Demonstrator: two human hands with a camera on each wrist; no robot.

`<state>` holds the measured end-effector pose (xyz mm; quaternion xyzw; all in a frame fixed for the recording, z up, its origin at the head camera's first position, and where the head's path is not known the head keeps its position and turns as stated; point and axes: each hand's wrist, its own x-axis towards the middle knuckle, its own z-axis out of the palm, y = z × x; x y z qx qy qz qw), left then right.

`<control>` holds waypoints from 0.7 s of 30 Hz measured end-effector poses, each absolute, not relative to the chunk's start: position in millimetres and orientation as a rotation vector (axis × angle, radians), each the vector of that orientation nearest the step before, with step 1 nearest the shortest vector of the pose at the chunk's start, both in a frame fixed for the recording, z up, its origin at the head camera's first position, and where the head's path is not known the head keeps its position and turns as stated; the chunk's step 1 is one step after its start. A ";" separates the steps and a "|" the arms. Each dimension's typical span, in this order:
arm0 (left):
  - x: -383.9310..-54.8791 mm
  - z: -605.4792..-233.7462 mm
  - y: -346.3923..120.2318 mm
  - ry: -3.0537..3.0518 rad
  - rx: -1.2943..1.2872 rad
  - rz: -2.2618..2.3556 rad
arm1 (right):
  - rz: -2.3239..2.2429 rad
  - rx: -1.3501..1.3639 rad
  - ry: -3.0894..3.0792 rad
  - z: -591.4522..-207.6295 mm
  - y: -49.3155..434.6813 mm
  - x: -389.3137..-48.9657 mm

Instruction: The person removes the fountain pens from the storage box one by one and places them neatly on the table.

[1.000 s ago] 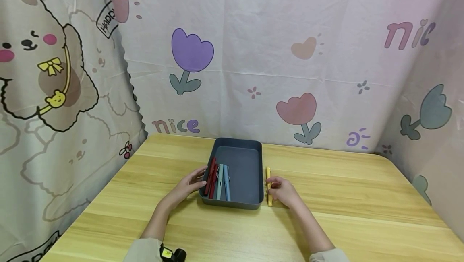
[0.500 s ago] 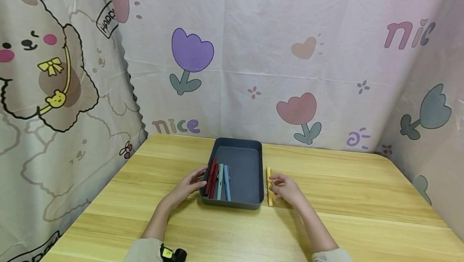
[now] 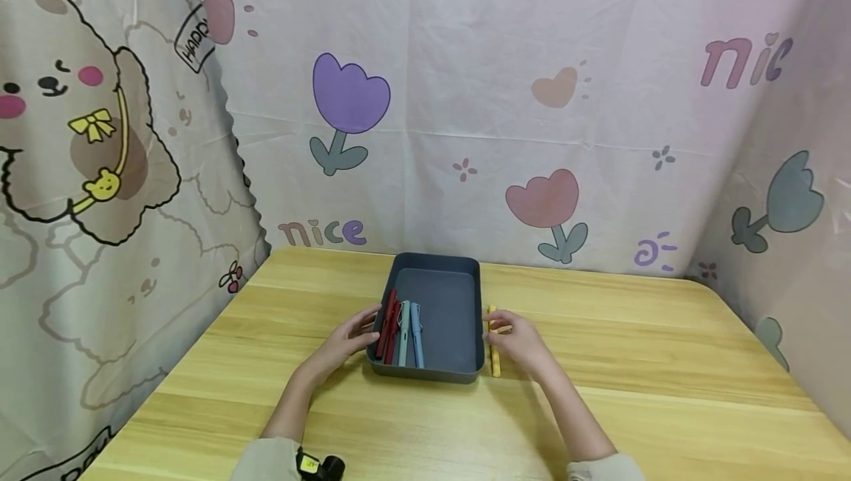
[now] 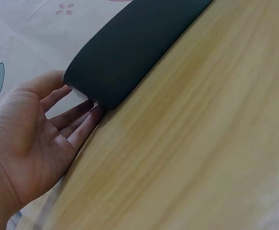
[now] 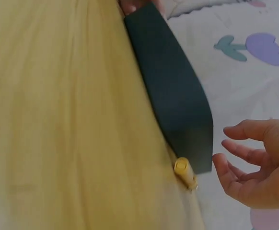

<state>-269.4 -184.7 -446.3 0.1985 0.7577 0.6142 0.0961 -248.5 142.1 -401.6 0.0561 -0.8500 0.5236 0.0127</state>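
Observation:
A dark grey tray (image 3: 448,311) sits on the table with two dark red pens (image 3: 388,333), a pale green pen (image 3: 404,337) and a light blue pen (image 3: 417,333) side by side along its left part. My left hand (image 3: 342,340) touches the tray's left wall with extended fingers; the left wrist view shows its fingertips (image 4: 98,111) at the tray's lower edge. A yellow pen (image 3: 495,363) lies on the table just right of the tray. Above it hovers my right hand (image 3: 521,340), thumb and fingers spread, holding nothing in the right wrist view.
The wooden table (image 3: 651,363) extends on both sides of the tray. Behind it hangs a patterned cloth (image 3: 432,97), which also covers the left and right sides. A black device (image 3: 319,466) is strapped at the left wrist.
My right hand has let go of the yellow pen and shifted slightly left, toward the tray's right wall. The left hand and tray look unchanged; the head view has shifted slightly.

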 end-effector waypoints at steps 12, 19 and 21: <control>-268.3 -446.0 -186.8 2.245 0.558 1.823 | 1.599 0.436 -2.724 -383.9 103.1 -250.8; -269.1 -447.6 -187.2 2.237 0.566 1.821 | 1.596 0.564 -2.758 -388.1 85.2 -255.7; -269.8 -447.7 -186.7 2.230 0.575 1.828 | 1.603 0.575 -2.763 -390.3 80.8 -256.4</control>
